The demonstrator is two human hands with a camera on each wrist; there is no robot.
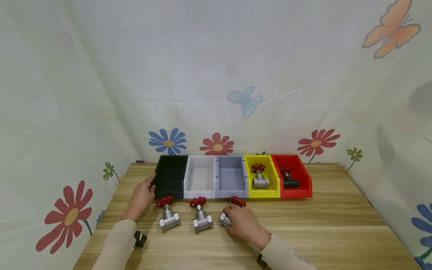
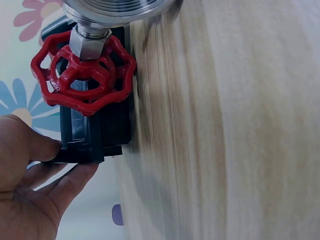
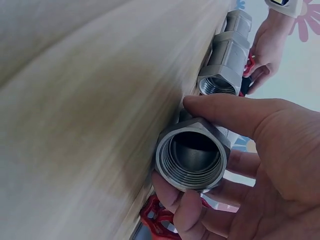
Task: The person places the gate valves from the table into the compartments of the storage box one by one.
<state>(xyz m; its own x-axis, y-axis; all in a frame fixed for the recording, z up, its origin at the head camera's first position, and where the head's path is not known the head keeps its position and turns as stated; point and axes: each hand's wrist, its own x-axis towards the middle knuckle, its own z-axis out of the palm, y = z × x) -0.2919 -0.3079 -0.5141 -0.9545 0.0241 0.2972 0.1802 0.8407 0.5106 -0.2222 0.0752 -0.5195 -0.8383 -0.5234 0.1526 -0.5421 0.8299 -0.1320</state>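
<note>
My left hand [image 1: 141, 197] is at the outer side of the black bin [image 1: 171, 176]. In the left wrist view its thumb lies on the rim and its fingers are against the outside, pinching the wall. My right hand [image 1: 243, 222] grips a metal gate valve [image 3: 192, 155], its thumb and fingers around the threaded body. That valve's red handwheel [image 1: 238, 201] points toward the grey bin [image 1: 231, 194]. Two similar gate valves lie on the table between my hands, a left one [image 1: 169, 218] before the black bin and a middle one [image 1: 202, 220] before the white bin [image 1: 200, 194].
A yellow bin [image 1: 264, 194] holds another red-wheeled valve [image 1: 260, 182]. Beside it, the red bin [image 1: 305, 189] contains a dark valve [image 1: 291, 182] with a red handle. All the bins stand side by side along the back of the wooden table [image 1: 337, 221], before a flowered curtain [image 1: 189, 75].
</note>
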